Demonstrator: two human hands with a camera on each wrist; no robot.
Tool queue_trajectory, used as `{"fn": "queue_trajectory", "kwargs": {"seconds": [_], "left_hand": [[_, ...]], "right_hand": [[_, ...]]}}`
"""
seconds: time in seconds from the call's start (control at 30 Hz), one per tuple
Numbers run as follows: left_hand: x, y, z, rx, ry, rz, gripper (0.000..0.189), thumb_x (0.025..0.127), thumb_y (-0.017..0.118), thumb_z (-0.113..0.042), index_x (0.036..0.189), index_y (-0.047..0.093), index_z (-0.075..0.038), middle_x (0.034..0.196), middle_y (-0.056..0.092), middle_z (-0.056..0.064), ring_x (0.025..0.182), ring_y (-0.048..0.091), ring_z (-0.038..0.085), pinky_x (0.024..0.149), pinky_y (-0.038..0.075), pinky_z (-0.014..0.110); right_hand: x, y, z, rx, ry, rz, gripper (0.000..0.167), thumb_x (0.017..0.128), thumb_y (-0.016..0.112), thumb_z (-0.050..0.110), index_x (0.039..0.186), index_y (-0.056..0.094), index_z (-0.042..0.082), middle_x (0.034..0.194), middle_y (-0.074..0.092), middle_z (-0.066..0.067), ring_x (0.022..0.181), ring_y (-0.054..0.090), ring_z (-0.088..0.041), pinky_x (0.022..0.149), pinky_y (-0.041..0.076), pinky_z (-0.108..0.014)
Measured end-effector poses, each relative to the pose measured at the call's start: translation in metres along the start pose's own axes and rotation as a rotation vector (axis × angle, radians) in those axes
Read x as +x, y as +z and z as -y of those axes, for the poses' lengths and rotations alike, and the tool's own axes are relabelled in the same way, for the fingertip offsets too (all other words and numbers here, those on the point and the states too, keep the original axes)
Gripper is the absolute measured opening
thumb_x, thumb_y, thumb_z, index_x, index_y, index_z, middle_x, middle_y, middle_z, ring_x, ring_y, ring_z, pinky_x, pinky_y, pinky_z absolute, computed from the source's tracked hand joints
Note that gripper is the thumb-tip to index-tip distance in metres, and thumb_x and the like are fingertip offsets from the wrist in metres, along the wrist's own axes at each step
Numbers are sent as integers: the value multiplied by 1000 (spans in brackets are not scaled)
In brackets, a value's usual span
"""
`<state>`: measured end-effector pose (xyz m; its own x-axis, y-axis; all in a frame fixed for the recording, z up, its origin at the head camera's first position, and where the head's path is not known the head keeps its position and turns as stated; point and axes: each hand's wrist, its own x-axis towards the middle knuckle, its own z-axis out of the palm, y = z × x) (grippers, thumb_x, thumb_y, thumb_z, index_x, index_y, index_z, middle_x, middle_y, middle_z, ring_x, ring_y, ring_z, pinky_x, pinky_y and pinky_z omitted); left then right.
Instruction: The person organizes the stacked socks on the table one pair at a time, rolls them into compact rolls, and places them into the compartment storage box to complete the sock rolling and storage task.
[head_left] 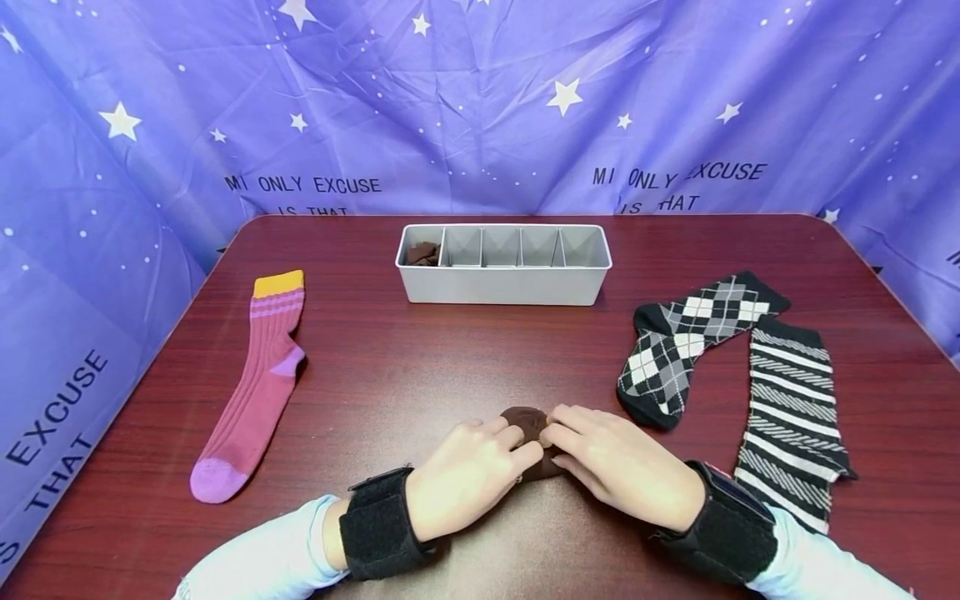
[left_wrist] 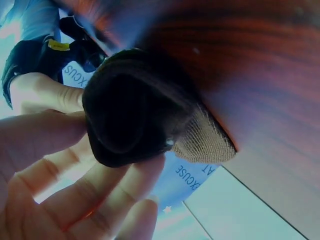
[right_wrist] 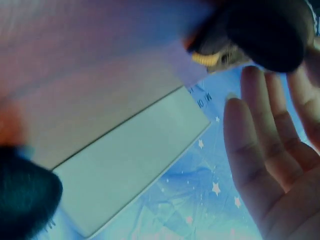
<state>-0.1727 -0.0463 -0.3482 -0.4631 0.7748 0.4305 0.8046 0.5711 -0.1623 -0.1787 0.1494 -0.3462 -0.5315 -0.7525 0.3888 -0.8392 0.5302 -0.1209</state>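
Between my hands is a dark brown sock (head_left: 525, 422), bunched up close over the table. My left hand (head_left: 468, 468) grips its left side, fingers bent over it. From the other side, my right hand (head_left: 626, 460) holds it with thumb and fingertips, partly covering it. The left wrist view shows the sock's dark rounded opening (left_wrist: 125, 110) and a ribbed lighter brown part (left_wrist: 205, 135) hanging beyond. In the right wrist view the dark sock (right_wrist: 267, 35) is at the top right, above the spread fingers.
A grey tray (head_left: 502, 287) with several compartments stands at the back; brown fabric (head_left: 423, 254) lies in its leftmost one. A pink sock (head_left: 255, 383) lies left. An argyle sock (head_left: 690, 333) and a black-and-white striped sock (head_left: 791, 400) lie right, near my right forearm.
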Motion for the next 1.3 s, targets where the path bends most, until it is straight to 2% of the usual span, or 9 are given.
{"fn": "queue_trajectory", "kwargs": {"seconds": [0.1, 0.23, 0.4, 0.53, 0.7, 0.8, 0.97, 1.1, 1.3], "left_hand": [[1, 0, 0, 14, 6, 12, 4, 74, 57, -21, 72, 55, -20, 68, 50, -8, 62, 48, 7, 45, 35, 20], [1, -1, 0, 39, 20, 35, 5, 74, 56, -20, 69, 57, -20, 69, 51, -8, 64, 48, 7, 47, 36, 20], [1, -3, 1, 51, 26, 98, 8, 74, 57, -25, 69, 58, -19, 70, 50, -7, 64, 48, 9, 48, 34, 21], [0, -5, 1, 49, 16, 148, 14, 71, 61, -32, 71, 59, -18, 72, 50, -6, 65, 48, 10, 50, 34, 22], [0, -5, 0, 77, 20, 134, 10, 68, 62, -27, 66, 59, -18, 71, 48, -6, 64, 46, 10, 49, 32, 22], [0, -5, -1, 121, 28, 125, 7, 70, 59, -24, 65, 58, -19, 69, 48, -6, 63, 46, 9, 50, 31, 21], [-2, -4, -4, 193, 46, 129, 4, 72, 56, -22, 69, 56, -18, 68, 49, -6, 62, 46, 8, 51, 32, 21], [-4, -2, -5, 188, 29, 105, 12, 71, 58, -25, 78, 51, -17, 66, 51, -5, 57, 47, 9, 49, 32, 21], [-3, -1, -5, 100, 4, 86, 19, 66, 64, -30, 75, 52, -18, 66, 53, -5, 57, 49, 11, 48, 35, 23]], "right_hand": [[0, -3, -1, -18, -12, -27, 15, 71, 63, 15, 84, 56, 19, 82, 44, 9, 69, 41, -2, 64, 37, -20], [-1, -3, -2, -45, -4, -11, 11, 71, 64, 23, 79, 58, 19, 79, 42, 8, 65, 37, -3, 59, 35, -20], [-4, -1, -1, -51, 14, 58, 30, 67, 66, 35, 87, 55, 16, 83, 44, 8, 69, 42, -5, 62, 37, -23], [-5, 0, -1, -33, 10, 79, 39, 60, 71, 28, 92, 52, 16, 86, 45, 7, 72, 44, -6, 64, 39, -25], [-4, -3, -2, -14, -33, 41, 33, 57, 70, 16, 86, 54, 17, 80, 41, 8, 67, 38, -5, 60, 35, -22], [-4, -3, -2, -28, -58, 20, 31, 59, 69, 15, 86, 55, 17, 80, 42, 8, 67, 39, -5, 60, 36, -23], [-4, 0, 0, -50, -57, 28, 29, 61, 68, 18, 87, 56, 15, 80, 42, 7, 67, 40, -6, 60, 37, -24], [-3, 4, 2, -73, -29, 59, 29, 59, 70, 21, 84, 55, 16, 79, 40, 7, 67, 38, -7, 59, 36, -23], [-3, 6, 4, -104, -18, 80, 29, 57, 70, 17, 81, 54, 15, 77, 38, 6, 66, 37, -8, 58, 35, -24]]}}
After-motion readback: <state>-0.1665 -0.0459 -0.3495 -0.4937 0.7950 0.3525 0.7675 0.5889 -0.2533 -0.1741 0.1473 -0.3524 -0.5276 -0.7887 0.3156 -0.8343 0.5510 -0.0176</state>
